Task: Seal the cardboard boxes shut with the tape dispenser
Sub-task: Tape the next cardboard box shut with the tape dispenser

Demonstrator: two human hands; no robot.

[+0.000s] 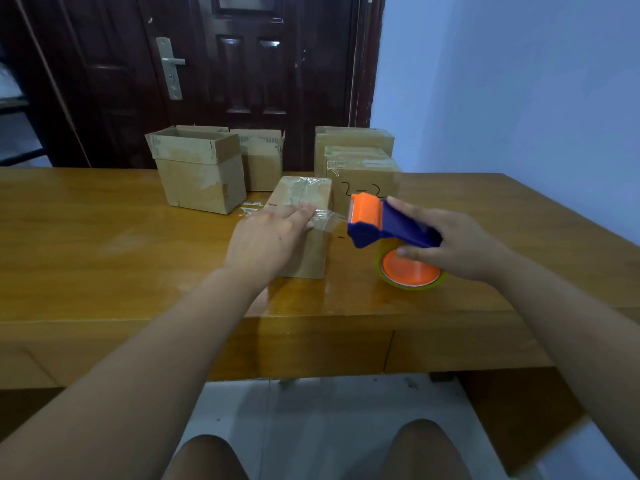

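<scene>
Box (304, 194) at frame centre: left grip (270, 237), fingers straight, presses clear tape (323, 216) onto it; right grip (460, 244) curls round tape dispenser (388, 225) just beside.

My tape dispenser (391, 226): blue body, orange roller and hub, yellowish tape roll (412, 286). Cardboard boxes (201, 181) plain tan; the box (363, 181) at its twelve o'clock bears black handwritten marks. Table (104, 237) honey-brown woodgrain; door (242, 64) dark brown; wall (519, 81) pale blue.
</scene>
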